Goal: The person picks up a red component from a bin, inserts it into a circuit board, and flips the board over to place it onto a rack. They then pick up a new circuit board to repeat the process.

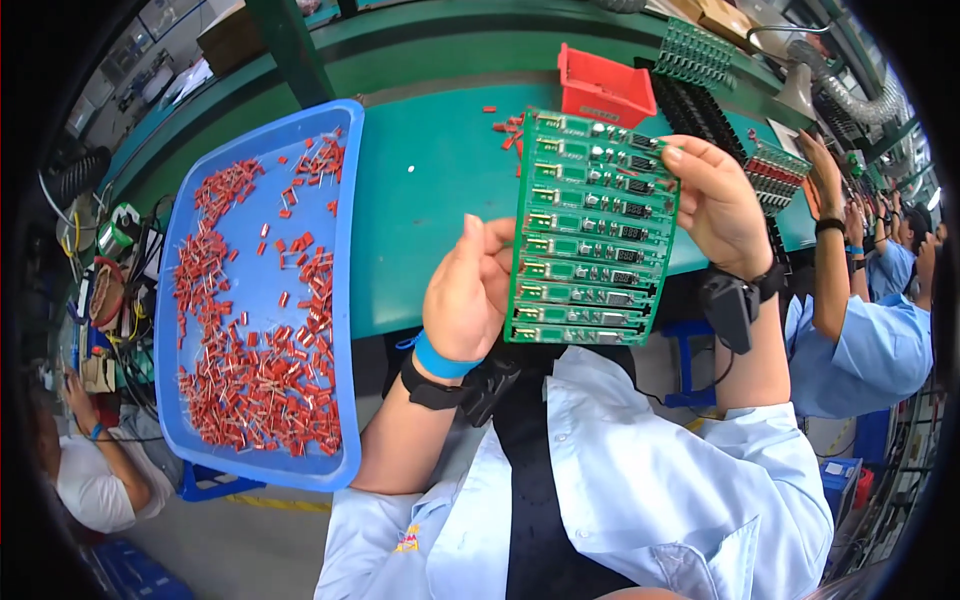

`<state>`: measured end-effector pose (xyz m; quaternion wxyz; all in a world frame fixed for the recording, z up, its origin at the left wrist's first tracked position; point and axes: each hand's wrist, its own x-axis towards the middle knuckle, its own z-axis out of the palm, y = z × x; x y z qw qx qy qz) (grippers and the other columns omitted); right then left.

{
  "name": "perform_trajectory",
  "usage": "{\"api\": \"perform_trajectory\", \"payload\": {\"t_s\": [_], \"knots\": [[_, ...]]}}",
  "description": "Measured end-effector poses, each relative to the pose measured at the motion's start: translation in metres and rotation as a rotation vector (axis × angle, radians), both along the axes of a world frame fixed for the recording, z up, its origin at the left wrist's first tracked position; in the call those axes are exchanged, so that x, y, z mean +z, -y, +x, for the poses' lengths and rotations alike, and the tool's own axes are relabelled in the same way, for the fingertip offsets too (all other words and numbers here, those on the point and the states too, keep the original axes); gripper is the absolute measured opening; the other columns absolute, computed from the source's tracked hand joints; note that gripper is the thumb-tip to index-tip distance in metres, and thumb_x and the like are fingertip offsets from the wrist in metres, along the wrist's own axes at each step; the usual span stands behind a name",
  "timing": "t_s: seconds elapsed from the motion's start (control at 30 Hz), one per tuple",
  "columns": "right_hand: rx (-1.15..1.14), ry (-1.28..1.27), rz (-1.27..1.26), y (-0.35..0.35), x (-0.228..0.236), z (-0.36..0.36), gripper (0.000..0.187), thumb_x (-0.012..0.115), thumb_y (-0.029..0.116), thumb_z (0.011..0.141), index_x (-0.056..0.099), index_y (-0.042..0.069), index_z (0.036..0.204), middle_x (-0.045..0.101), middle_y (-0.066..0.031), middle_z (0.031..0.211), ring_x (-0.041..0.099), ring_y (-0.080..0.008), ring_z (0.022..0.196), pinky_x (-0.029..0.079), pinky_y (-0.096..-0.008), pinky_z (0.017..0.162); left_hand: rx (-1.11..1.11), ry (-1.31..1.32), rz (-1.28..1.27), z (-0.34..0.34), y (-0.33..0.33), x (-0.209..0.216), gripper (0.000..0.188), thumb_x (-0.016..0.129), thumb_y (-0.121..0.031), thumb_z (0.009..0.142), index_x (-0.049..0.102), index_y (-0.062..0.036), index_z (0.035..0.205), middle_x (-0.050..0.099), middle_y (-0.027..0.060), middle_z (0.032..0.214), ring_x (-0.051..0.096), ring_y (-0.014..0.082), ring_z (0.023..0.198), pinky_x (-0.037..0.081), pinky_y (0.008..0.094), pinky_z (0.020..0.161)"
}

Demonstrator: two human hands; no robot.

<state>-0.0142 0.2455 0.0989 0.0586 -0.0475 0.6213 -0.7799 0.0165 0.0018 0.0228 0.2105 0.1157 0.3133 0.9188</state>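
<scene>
The left hand (464, 300) and right hand (725, 208) grip opposite edges of the circuit board (592, 240), above the worktop (400, 240); seemingly a checking step, its next move calling for even support.

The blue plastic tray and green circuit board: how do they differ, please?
The blue plastic tray looks larger than the green circuit board. The tray holds loose red components; the board, mounted parts. Left hand and right hand support the board, not the tray. Both objects look rectangular.
</scene>
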Motion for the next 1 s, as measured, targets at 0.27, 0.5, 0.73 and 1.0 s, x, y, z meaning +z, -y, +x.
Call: {"api": "perform_trajectory", "payload": {"t_s": [0.27, 0.5, 0.73, 1.0], "knots": [[0.017, 0.087, 0.033, 0.018, -0.041, 0.000, 0.020, 0.054, 0.015, 0.090, 0.056, 0.002, 0.105, 0.056, 0.0025, 0.074, 0.046, -0.0017, 0.054, 0.036, -0.0165, 0.044, 0.199, -0.217, -0.276, 0.020, 0.000, -0.012, 0.027, 0.042, -0.012, 0.096, 0.047, 0.0020, 0.119, 0.059, 0.0075, 0.109, 0.056, 0.0105, 0.096, 0.044, 0.0248, 0.085], [-0.063, 0.005, -0.007, 0.029, -0.054, 0.014, 0.024, 0.052, 0.018, 0.092, 0.055, 0.002, 0.110, 0.059, 0.0010, 0.082, 0.053, -0.0039, 0.069, 0.042, -0.0170, 0.060, 0.278, -0.183, -0.216, 0.030, 0.002, -0.019, 0.027, 0.043, -0.012, 0.096, 0.047, 0.0023, 0.118, 0.059, 0.0066, 0.108, 0.055, 0.0093, 0.095, 0.045, 0.0244, 0.084], [0.124, -0.020, 0.235, 0.032, -0.059, 0.038, 0.025, 0.051, 0.016, 0.093, 0.053, 0.001, 0.112, 0.060, -0.0003, 0.089, 0.053, -0.0052, 0.074, 0.043, -0.0198, 0.065, 0.331, -0.157, -0.212, 0.035, -0.002, -0.021, 0.028, 0.044, -0.011, 0.095, 0.046, 0.0031, 0.119, 0.059, 0.0068, 0.108, 0.056, 0.0094, 0.094, 0.045, 0.0238, 0.083], [0.251, 0.044, -0.097, -0.006, -0.069, 0.022, 0.023, 0.050, 0.014, 0.093, 0.053, 0.000, 0.110, 0.061, -0.0027, 0.091, 0.055, -0.0075, 0.077, 0.045, -0.0220, 0.068, 0.212, -0.077, -0.226, 0.035, 0.005, -0.020, 0.037, 0.040, -0.021, 0.097, 0.043, 0.0052, 0.123, 0.059, 0.0090, 0.108, 0.057, 0.0123, 0.093, 0.046, 0.0264, 0.082]]}}
